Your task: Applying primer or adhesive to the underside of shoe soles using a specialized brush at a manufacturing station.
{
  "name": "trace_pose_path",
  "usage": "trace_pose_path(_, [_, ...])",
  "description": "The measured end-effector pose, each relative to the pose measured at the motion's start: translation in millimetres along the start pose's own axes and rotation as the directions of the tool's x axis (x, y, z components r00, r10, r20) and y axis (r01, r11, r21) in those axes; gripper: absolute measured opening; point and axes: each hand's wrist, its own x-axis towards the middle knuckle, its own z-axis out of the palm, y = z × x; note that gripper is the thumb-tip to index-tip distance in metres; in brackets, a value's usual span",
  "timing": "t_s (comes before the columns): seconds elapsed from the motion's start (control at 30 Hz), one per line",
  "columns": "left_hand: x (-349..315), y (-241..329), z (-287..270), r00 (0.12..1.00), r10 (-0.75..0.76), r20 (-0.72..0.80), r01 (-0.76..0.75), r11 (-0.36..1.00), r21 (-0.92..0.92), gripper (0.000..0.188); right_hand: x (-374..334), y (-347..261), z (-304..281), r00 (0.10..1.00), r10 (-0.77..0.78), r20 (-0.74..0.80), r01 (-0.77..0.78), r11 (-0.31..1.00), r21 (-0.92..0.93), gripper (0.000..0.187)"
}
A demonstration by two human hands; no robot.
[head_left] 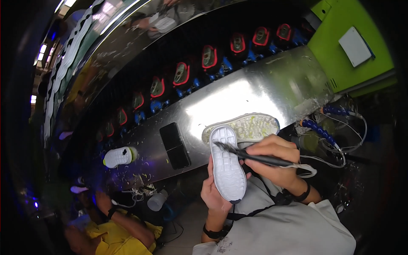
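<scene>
My left hand (pixel 215 192) holds a white shoe sole (pixel 228 172) from below and along its side, with the patterned tread facing up. In my right hand (pixel 276 159) is a black pen-shaped tool (pixel 264 159) with a pale cord trailing from its rear end. Its dark, ridged tip lies over the upper part of the sole; I cannot tell whether it touches. Just beyond, a larger sole-shaped piece (pixel 253 126) covered with yellow-green flecks rests on the metal table, partly hidden by the held sole and my right hand.
On the metal bench (pixel 204 93) lie a black flat panel (pixel 174 145) and another white sole (pixel 118 157). Red-rimmed holders (pixel 208 57) line the back. Blue jointed hoses (pixel 318 131) stand at right, near a green cabinet (pixel 352 25). A co-worker in yellow (pixel 114 238) is at lower left.
</scene>
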Motion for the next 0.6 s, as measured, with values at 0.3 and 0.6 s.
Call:
trace_pose_path(0.3, [-19, -13, -25, 0.973, 0.229, -0.009, -0.226, 0.967, 0.121, 0.068, -21, 4, 31, 0.932, -0.120, 0.341, -0.015, 0.929, 0.369, 0.020])
trace_pose_path(0.6, [8, 1, 26, 0.967, 0.223, 0.124, -0.222, 0.975, -0.018, 0.065, -19, -26, -16, 0.861, 0.022, 0.508, -0.238, 0.900, 0.365, 0.026])
